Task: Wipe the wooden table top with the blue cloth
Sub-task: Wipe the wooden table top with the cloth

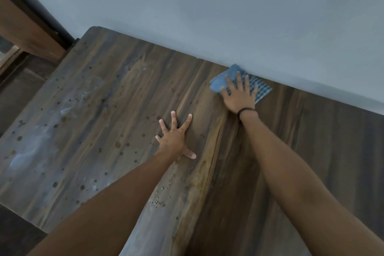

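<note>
The wooden table top fills most of the view, dark brown with grain, dotted with dark spots and pale smears on its left half. The blue cloth, partly checked, lies flat at the table's far edge against the wall. My right hand presses flat on the cloth with fingers spread, covering its middle; a dark band circles that wrist. My left hand rests flat on the bare wood nearer to me, fingers splayed, holding nothing.
A pale grey wall runs along the table's far edge. Small droplets sit on the wood beside my left forearm. Dark wooden furniture stands past the table's left corner. Dark floor shows at the lower left.
</note>
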